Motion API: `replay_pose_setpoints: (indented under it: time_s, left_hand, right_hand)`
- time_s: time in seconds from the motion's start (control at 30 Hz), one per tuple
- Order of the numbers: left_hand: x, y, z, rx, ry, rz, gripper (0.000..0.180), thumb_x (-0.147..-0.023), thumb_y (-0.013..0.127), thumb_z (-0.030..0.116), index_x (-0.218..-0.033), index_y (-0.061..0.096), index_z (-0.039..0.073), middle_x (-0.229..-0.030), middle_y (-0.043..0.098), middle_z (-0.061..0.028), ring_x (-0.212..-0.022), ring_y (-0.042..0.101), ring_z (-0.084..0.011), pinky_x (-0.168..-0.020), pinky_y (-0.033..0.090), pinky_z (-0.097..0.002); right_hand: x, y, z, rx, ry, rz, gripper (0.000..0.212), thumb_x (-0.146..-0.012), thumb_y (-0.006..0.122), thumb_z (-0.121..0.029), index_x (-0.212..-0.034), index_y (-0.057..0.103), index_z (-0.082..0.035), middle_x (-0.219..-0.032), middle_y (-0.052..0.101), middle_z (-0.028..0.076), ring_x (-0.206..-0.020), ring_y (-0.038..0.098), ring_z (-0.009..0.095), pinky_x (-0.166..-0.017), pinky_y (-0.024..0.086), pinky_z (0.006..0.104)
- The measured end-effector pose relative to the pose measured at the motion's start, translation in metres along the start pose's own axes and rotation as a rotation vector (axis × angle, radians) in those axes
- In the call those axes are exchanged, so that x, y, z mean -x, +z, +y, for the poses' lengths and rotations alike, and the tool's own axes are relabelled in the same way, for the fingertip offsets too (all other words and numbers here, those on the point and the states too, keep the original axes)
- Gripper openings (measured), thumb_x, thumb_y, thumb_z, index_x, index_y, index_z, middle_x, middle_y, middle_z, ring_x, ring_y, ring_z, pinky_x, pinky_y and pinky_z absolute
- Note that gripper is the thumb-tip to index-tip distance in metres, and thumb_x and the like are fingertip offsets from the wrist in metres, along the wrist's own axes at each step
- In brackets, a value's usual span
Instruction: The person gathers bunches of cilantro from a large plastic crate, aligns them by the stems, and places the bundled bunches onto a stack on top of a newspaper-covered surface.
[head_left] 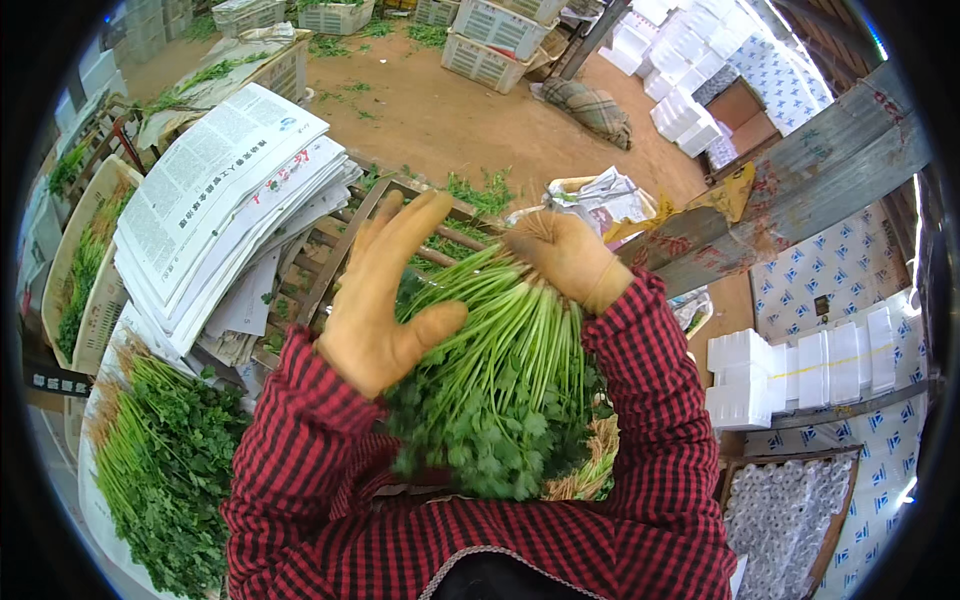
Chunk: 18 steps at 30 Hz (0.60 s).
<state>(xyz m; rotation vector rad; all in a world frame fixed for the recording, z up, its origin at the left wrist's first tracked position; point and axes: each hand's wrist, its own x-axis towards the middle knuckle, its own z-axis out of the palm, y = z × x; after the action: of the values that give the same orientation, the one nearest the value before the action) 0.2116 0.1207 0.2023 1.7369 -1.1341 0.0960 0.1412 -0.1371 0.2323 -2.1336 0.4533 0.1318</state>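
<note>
Coriander, a thick green bunch, sat at the picture's centre, root ends up toward twelve o'clock and leaves down at six. The right hand, in a yellow glove, had its grip closed around the root ends. The left hand, gloved too, lay flat and wide open against the stems' nine o'clock side. Stacked newspapers lay at ten o'clock, more coriander at eight.

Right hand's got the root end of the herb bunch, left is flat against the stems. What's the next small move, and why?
Probably close the left hand around the stems. The right hand grips the bunch at the root end only, while the left lies open against its side, fingers spread, so the leafy end fans out loose toward the body.
</note>
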Motion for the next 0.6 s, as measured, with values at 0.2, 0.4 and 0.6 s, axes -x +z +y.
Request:
replay_pose_setpoints:
  time_s: [0.2,0.4,0.6]
  left_hand:
    - [0.065,0.104,-0.158,0.422,-0.502,-0.434,0.111,-0.091,0.053,0.078,-0.161,0.022,-0.003,-0.153,0.045,-0.0314,-0.143,0.046,-0.0388,-0.116,0.038,-0.0434]
    - [0.098,0.127,-0.132,0.031,-0.638,-0.426,0.108,-0.086,0.076,0.061,-0.161,0.026,0.002,-0.151,0.048,-0.0313,-0.142,0.045,-0.0449,-0.115,0.041,-0.0471]
    - [0.096,0.131,-0.128,0.085,-0.658,-0.391,0.105,-0.086,0.077,0.058,-0.16,0.028,0.002,-0.15,0.05,-0.0313,-0.14,0.048,-0.0436,-0.114,0.042,-0.0472]
  right_hand:
    - [-0.107,0.072,0.103,0.164,0.131,-0.063,0.03,-0.094,0.073,-0.033,-0.096,0.075,-0.003,-0.082,0.072,0.006,-0.077,0.066,0.016,-0.072,0.053,0.0335]
    - [-0.163,0.115,0.191,0.383,0.198,-0.024,0.033,-0.096,0.072,-0.035,-0.106,0.079,-0.004,-0.091,0.078,0.011,-0.081,0.072,0.018,-0.073,0.056,0.0345]
    - [-0.094,0.058,0.178,-0.158,-0.009,0.121,0.076,-0.1,0.066,-0.04,-0.158,0.034,-0.002,-0.152,0.048,0.028,-0.138,0.052,0.034,-0.109,0.047,0.042]
